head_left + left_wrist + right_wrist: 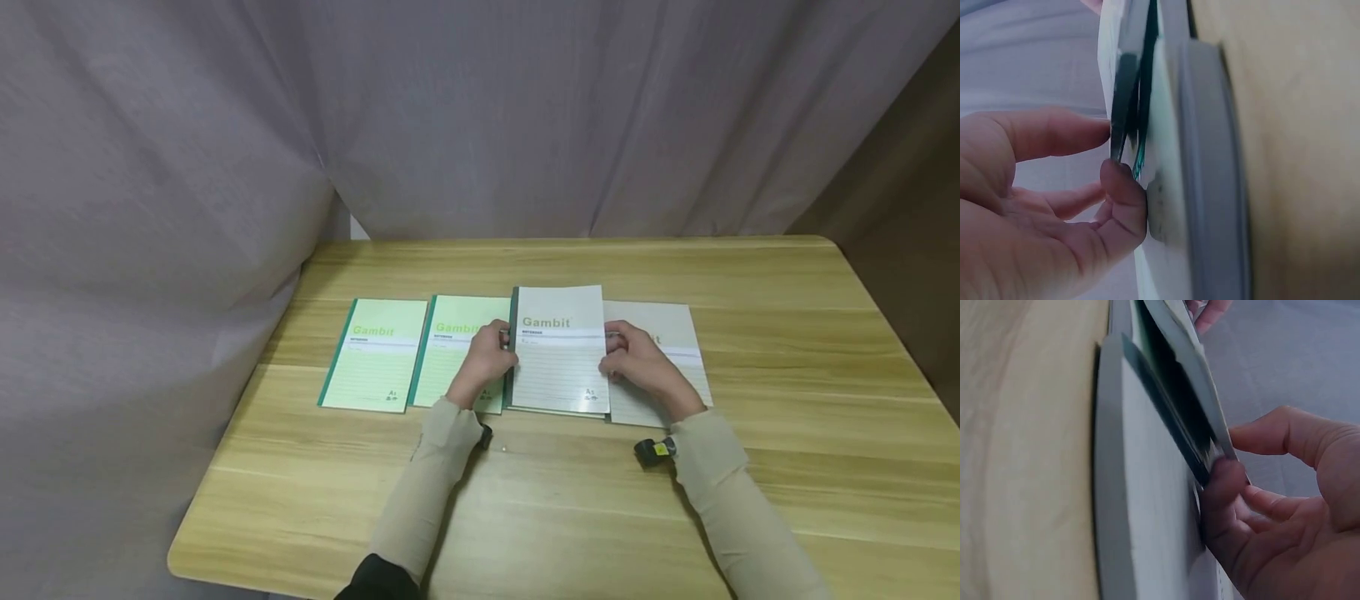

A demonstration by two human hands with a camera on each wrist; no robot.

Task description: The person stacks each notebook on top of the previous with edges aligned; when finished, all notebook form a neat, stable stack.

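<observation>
A grey-white "Gambit" notebook [558, 350] is held over the middle of the wooden table [570, 500], its near end low. My left hand [504, 343] pinches its left, spine edge and my right hand [611, 350] pinches its right edge. In the left wrist view, the left hand [1113, 153] has thumb and forefinger closed on the dark edge of the notebook [1124, 87]. The right wrist view shows the right hand [1229, 453] gripping the raised cover [1179, 362] above another grey notebook [1147, 506] lying flat.
Two green notebooks [375, 354] [457, 342] lie side by side left of my hands. A grey notebook [667, 333] lies flat to the right, partly under the held one. Grey curtain [225, 125] hangs behind and to the left.
</observation>
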